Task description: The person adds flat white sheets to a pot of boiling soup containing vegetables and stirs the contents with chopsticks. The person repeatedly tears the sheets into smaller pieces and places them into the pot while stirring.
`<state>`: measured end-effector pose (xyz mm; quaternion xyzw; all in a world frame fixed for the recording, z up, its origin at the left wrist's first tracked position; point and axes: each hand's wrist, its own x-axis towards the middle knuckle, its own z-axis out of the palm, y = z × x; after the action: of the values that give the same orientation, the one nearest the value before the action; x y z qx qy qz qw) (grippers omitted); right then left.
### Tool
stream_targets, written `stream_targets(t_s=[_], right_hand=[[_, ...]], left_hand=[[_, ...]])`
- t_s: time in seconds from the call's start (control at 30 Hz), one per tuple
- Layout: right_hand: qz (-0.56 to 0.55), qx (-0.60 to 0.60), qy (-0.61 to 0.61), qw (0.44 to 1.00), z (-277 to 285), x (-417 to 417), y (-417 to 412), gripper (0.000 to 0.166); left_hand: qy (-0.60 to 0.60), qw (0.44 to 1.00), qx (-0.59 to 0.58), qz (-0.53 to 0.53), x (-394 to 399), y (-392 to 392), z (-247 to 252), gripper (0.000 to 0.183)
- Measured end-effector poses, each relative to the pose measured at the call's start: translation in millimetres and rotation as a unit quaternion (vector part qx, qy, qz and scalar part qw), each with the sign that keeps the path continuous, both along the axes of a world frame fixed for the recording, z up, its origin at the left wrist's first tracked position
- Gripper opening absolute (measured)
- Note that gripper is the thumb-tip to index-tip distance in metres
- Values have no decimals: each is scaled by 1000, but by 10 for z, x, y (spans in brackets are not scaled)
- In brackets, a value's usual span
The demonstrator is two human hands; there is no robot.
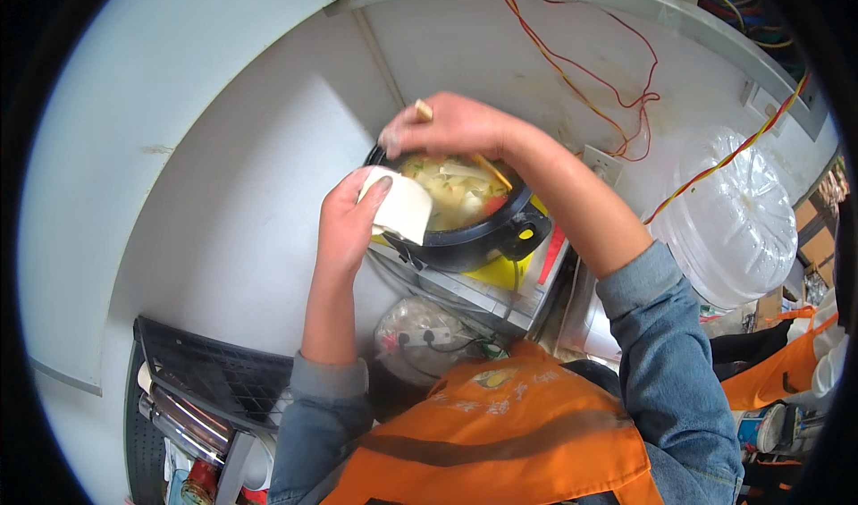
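My left hand (pixel 345 213) grips a stack of thin white dough sheets (pixel 401 207), thumb on top, at the near left rim of a black electric pot (pixel 446 253). The pot holds a pale soup (pixel 452 196) with white sheet-like pieces, green bits and a red piece, perhaps tomato. Over the pot's far side is my right hand (pixel 446 126), its fingertips blurred. Wooden chopsticks (pixel 493 172) run from the soup up through this hand, and one end pokes out above the knuckles. My palm hides their middle.
Beneath the pot is a box-like stand (pixel 496 297) with yellow sheets. Red and yellow wires (pixel 570 79) hang along the back wall beside a socket (pixel 603 163). A large clear plastic container (pixel 727 227) stands right. A bagged power strip (pixel 425 337) lies below, and a black rack (pixel 214 374) left.
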<state>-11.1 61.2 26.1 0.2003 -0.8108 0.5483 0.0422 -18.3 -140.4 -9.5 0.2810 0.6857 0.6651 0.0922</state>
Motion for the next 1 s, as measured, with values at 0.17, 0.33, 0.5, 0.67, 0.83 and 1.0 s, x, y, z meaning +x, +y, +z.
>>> stream_targets(t_s=[0.17,0.33,0.5,0.67,0.83,1.0], right_hand=[[-75,32,11,997,-109,165,-118,21],[-218,53,48,973,-225,207,-3,14],[-248,112,109,956,-514,-49,-448,21],[-314,104,196,923,-567,-409,-1184,16],[-348,-77,88,930,-581,-541,-831,14],[-376,112,0,920,-524,-430,-160,33]], left_hand=[[4,999,28,-20,-123,199,150,20],[-85,986,83,-113,-330,356,-253,26],[70,990,-120,2,-105,39,-84,30],[328,908,-209,157,-109,-642,-170,23],[277,888,-152,335,534,-1017,-21,21],[98,900,81,418,760,-1119,-358,22]])
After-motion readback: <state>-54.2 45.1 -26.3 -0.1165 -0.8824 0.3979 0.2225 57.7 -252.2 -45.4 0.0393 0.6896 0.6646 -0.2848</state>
